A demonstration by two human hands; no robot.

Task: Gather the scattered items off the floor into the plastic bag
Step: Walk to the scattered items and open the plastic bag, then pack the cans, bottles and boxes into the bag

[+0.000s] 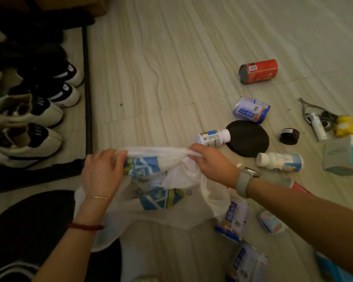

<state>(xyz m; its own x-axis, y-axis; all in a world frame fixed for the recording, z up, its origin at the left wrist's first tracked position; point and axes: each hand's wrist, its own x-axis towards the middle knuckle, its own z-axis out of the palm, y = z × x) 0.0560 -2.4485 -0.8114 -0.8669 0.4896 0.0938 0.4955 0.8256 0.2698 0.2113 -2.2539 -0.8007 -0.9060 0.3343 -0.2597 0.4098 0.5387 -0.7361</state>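
Head camera: both hands gripped the rim of a white plastic bag (151, 202) at the frame's six o'clock, left hand (102, 171) and right hand (210, 161) pulling it apart. Toward three o'clock, a red can (259, 71), blue can (252, 109) and white bottles (two visible) (214, 137) lay scattered on the floor (171, 58).

Dim, warm indoor light; dark left edge, wide-angle bending, soft blur at bottom right.
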